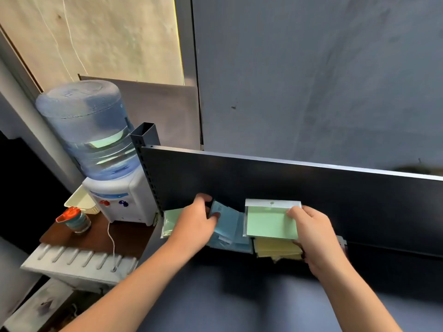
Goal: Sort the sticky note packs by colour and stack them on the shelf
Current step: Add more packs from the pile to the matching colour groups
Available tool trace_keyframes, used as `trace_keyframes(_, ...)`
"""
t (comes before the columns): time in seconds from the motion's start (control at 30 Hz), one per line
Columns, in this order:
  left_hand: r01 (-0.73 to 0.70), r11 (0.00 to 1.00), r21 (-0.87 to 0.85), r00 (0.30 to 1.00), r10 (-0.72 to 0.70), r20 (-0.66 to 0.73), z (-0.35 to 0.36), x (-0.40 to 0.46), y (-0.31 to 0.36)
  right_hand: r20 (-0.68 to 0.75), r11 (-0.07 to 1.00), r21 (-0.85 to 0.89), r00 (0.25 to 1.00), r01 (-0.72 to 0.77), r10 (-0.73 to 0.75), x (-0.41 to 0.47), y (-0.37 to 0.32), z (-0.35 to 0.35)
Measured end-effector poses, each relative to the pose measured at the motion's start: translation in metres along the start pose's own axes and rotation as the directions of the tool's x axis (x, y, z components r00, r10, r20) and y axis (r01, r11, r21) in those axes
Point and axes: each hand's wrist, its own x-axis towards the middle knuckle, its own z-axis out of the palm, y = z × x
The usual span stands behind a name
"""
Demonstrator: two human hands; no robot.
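Note:
On the dark shelf (239,295), sticky note packs lie along the back panel. My left hand (194,224) grips a blue pack (224,220) above a pile of blue packs (236,244). To its left lies a green pack (171,219), partly hidden by that hand. My right hand (314,238) pinches a green pack in a clear sleeve (271,224) by its right edge, held above a pile of yellow packs (275,249).
The shelf's dark back panel (311,188) rises just behind the packs, with a slotted upright post (146,149) at its left end. Left of the shelf stand a water dispenser (105,164), a small jar with an orange lid (74,219) and a cream basket (79,200).

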Motion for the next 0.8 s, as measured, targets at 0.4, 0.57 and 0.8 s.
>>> trace_keyframes(0.4,-0.123,0.952,0.281,0.952,0.193,-0.236,-0.037,-0.027,-0.066,0.192,0.99,-0.124,0.981,0.061,-0.036,-0.01,-0.017,0.09)
trace_keyframes(0.57,0.009,0.974,0.227,0.974,0.043,-0.221,-0.057,-0.047,-0.111,0.285,0.925,-0.325,0.953,0.194,-0.099,-0.009,-0.023,0.164)
trace_keyframes(0.8,0.034,0.984,0.176,0.984,-0.002,-0.176,-0.053,-0.055,-0.126,0.297,0.338,-0.844,0.888,0.416,-0.35,-0.001,-0.008,0.192)
